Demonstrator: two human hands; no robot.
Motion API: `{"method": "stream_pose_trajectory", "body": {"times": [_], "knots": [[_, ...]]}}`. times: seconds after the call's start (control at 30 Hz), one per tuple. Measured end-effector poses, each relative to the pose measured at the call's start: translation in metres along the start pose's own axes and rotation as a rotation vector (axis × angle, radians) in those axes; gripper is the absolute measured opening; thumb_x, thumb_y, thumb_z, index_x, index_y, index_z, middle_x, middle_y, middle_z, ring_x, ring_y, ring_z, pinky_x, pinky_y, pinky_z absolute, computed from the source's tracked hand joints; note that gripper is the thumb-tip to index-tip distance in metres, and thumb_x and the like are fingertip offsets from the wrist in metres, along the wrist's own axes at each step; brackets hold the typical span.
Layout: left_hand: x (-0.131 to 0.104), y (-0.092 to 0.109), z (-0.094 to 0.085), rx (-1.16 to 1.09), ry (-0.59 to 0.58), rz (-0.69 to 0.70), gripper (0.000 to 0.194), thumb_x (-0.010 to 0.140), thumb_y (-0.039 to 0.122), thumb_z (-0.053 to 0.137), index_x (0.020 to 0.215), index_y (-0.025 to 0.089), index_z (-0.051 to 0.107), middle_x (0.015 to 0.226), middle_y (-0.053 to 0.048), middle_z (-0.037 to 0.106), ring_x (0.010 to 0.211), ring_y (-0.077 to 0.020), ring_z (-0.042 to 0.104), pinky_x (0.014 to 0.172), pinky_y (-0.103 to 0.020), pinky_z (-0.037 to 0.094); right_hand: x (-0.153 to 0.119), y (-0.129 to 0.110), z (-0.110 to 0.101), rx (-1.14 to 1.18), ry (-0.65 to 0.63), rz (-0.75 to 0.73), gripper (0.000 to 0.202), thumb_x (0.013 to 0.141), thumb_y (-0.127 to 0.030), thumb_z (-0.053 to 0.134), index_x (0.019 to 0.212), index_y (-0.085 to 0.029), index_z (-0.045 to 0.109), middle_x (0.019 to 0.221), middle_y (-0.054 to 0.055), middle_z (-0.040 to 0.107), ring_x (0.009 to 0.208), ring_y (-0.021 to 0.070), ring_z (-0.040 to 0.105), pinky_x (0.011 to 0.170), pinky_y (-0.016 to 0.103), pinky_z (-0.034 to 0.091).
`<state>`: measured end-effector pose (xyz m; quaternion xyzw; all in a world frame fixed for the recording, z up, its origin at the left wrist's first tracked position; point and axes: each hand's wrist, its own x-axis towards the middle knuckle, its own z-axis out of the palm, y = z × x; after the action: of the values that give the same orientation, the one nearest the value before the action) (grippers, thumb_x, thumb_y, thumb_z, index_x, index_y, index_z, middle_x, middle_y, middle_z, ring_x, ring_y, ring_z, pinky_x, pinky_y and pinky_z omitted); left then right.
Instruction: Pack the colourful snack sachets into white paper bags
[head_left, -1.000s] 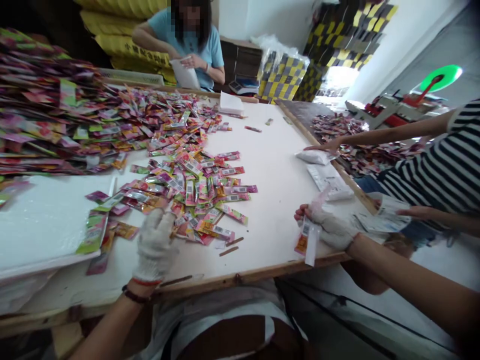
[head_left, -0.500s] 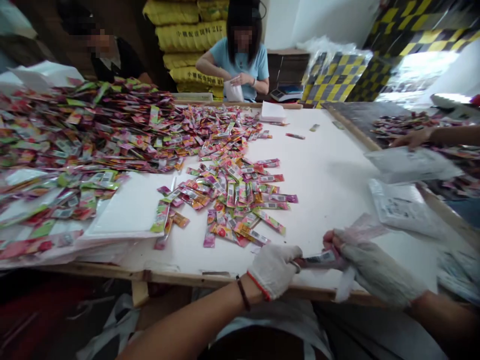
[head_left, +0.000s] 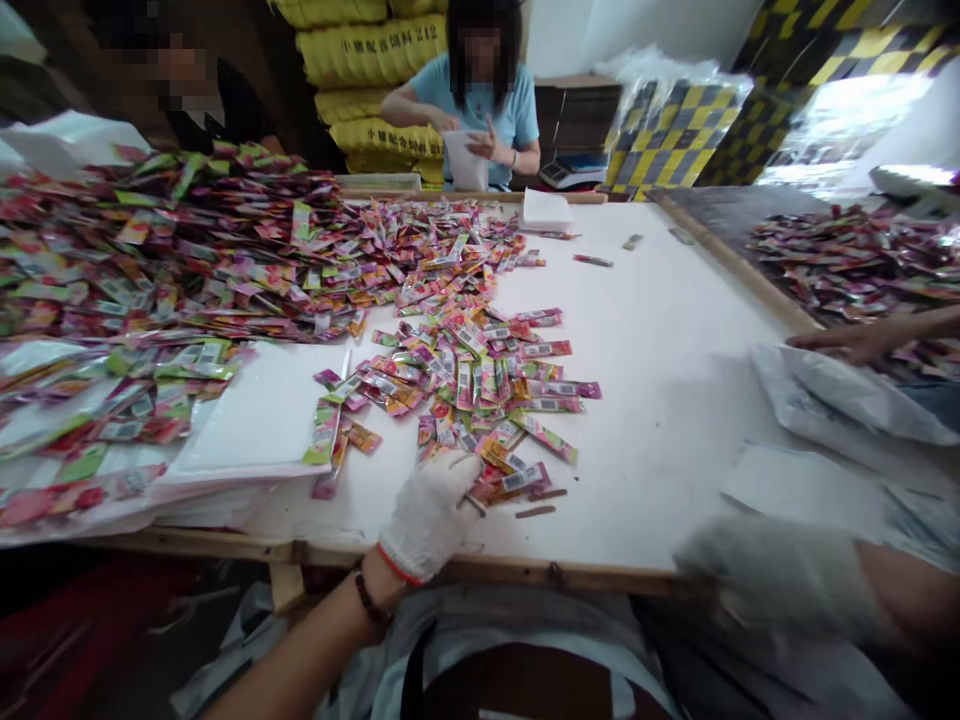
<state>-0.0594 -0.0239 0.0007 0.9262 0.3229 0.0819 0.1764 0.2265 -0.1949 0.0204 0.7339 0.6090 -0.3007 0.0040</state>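
Note:
My left hand (head_left: 439, 515), in a white knitted glove with bare fingertips, is at the near edge of a loose heap of small printed packets (head_left: 480, 380). Its fingers are bent together among the nearest packets, and a small greyish piece (head_left: 472, 505) shows by the fingertips. What they grip is hidden. The packets are narrow, glossy, pink, green, orange and purple. My right hand (head_left: 780, 575), also gloved, is smeared by motion at the table's front right edge. Its fingers cannot be made out. Two thin brown strips (head_left: 535, 511) lie beside my left hand.
A big mound of packets (head_left: 187, 260) fills the left of the white table (head_left: 645, 400). White sheets (head_left: 255, 415) lie in front of it. A co-worker's hand (head_left: 847, 337) rests on white plastic bags (head_left: 847, 395) at right. Another person (head_left: 487, 100) handles a white bag across the table.
My left hand has moved left to the packet heap. My right hand has dropped toward the front edge, and the packet and clear film between my hands are no longer seen there.

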Motion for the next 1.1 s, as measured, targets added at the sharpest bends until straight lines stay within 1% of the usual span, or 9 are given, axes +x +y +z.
{"method": "stream_pose_trajectory", "body": {"times": [0.07,0.13,0.27,0.47,0.7,0.8,0.9,1.0,1.1], "knots": [[0.008,0.014,0.007,0.043,-0.026,0.014,0.019,0.09,0.034,0.043,0.085,0.02,0.056,0.086,-0.004,0.059,0.081,-0.0181,0.055,0.072,-0.03,0.043,0.041,-0.022,-0.014,-0.093,-0.032,-0.111,0.013,0.071,-0.021,0.055,0.062,-0.022,0.064,0.059,0.0,0.061,0.053,0.0127,0.048,0.052,0.026,0.029],[0.019,0.03,0.021,0.128,-0.039,0.005,0.023,0.085,0.041,0.05,0.087,0.018,0.056,0.085,-0.006,0.058,0.08,-0.0211,0.055,0.069,-0.033,0.043,0.088,-0.044,-0.016,-0.172,0.127,-0.133,0.021,0.082,-0.022,0.044,0.076,-0.02,0.064,0.074,0.004,0.064,0.065,0.0154,0.053,0.059,0.027,0.032],[0.028,0.041,0.045,0.249,-0.001,0.006,0.015,0.084,0.028,0.051,0.093,0.016,0.056,0.091,-0.009,0.057,0.085,-0.0254,0.054,0.069,-0.038,0.045,0.144,-0.065,0.008,-0.193,0.338,-0.077,0.019,0.078,-0.034,0.056,0.085,-0.016,0.059,0.085,0.008,0.062,0.073,0.0174,0.053,0.061,0.026,0.033],[0.004,0.016,0.028,0.147,0.113,0.321,0.017,0.089,0.026,0.044,0.101,0.02,0.055,0.11,-0.007,0.055,0.11,-0.0229,0.048,0.103,-0.048,0.03,0.125,-0.04,0.023,-0.173,0.287,-0.351,0.015,0.083,-0.018,0.044,0.073,-0.017,0.055,0.075,0.007,0.059,0.067,0.0158,0.049,0.063,0.027,0.036],[0.042,0.021,0.026,0.178,-0.106,0.263,0.018,0.085,0.026,0.046,0.1,0.017,0.052,0.091,-0.008,0.058,0.082,-0.0211,0.054,0.07,-0.034,0.046,0.164,-0.029,-0.001,0.014,0.437,-0.318,0.039,0.081,-0.013,0.041,0.119,-0.015,0.05,0.111,0.013,0.061,0.098,0.0218,0.056,0.083,0.034,0.043],[0.053,0.027,0.036,0.246,-0.152,0.235,0.012,0.086,0.023,0.046,0.091,0.017,0.055,0.087,-0.008,0.057,0.081,-0.0221,0.054,0.067,-0.034,0.046,0.176,-0.034,-0.006,-0.132,0.369,-0.174,0.036,0.077,-0.015,0.049,0.111,-0.014,0.058,0.108,0.015,0.062,0.097,0.0251,0.057,0.081,0.034,0.042],[0.037,0.026,0.035,0.164,-0.065,0.266,0.014,0.088,0.024,0.045,0.086,0.017,0.056,0.093,-0.008,0.058,0.089,-0.023,0.054,0.079,-0.039,0.045,0.161,-0.035,-0.007,-0.325,0.282,-0.182,0.021,0.077,-0.011,0.048,0.09,-0.015,0.064,0.093,0.014,0.063,0.083,0.0241,0.059,0.07,0.032,0.041],[0.008,0.01,0.017,-0.086,0.035,0.159,0.015,0.089,0.021,0.043,0.093,0.019,0.057,0.094,-0.006,0.062,0.087,-0.0175,0.056,0.084,-0.032,0.044,0.138,-0.033,-0.008,-0.408,0.289,-0.303,0.022,0.077,-0.006,0.043,0.079,-0.016,0.062,0.085,0.012,0.062,0.076,0.022,0.057,0.066,0.031,0.038],[-0.008,-0.022,-0.008,-0.215,0.133,-0.212,0.023,0.089,0.024,0.041,0.109,0.02,0.052,0.093,-0.004,0.064,0.079,-0.0145,0.058,0.072,-0.025,0.045,0.132,-0.04,-0.004,-0.255,0.353,-0.398,0.022,0.079,-0.007,0.039,0.088,-0.016,0.058,0.08,0.01,0.063,0.069,0.019,0.055,0.064,0.029,0.038]]}}
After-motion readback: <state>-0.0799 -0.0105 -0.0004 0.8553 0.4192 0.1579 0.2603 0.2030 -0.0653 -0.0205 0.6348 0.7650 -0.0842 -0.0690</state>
